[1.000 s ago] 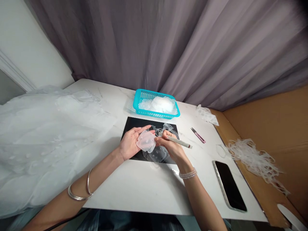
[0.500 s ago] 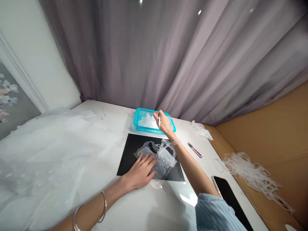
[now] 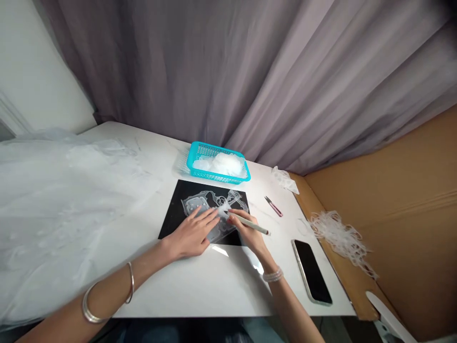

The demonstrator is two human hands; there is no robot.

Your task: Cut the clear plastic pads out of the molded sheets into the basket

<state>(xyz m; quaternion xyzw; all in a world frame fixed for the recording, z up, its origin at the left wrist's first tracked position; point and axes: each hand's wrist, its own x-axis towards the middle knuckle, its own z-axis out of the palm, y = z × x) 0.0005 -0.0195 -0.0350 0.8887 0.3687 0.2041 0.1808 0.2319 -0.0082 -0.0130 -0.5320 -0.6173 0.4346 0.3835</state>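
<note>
from where i'm standing, the near edge of the white table (image 3: 171,295) is running just in front of the person. two silver bangles (image 3: 87,309) are circling the left forearm, and a beaded bracelet (image 3: 273,275) is sitting on the right wrist. a dark-screened phone (image 3: 312,272) is lying to the right of that wrist.

the left hand (image 3: 193,234) is resting palm down, its fingers stretched out and a little apart, over the sheer cut pieces (image 3: 198,205). the right hand (image 3: 250,233) is closing narrowly round a pale pen-like tool (image 3: 254,226), whose dark tip is pointing at the whitish patch between the hands. the sheer pieces are lying on a black sheet (image 3: 170,216), partly hidden by both hands.

on the right, a tangle of white strips (image 3: 341,238) is spilling over brown cardboard (image 3: 400,190), and small pink-handled snips (image 3: 273,206) are lying beyond the right hand. white gauzy fabric (image 3: 64,205) is covering the left side.

farther off, a turquoise basket (image 3: 214,177) is holding white, soft-looking pieces (image 3: 226,164), and a white scrap (image 3: 284,180) is lying to its right. behind everything, a greyish-purple curtain (image 3: 178,71) is hanging in folds.
</note>
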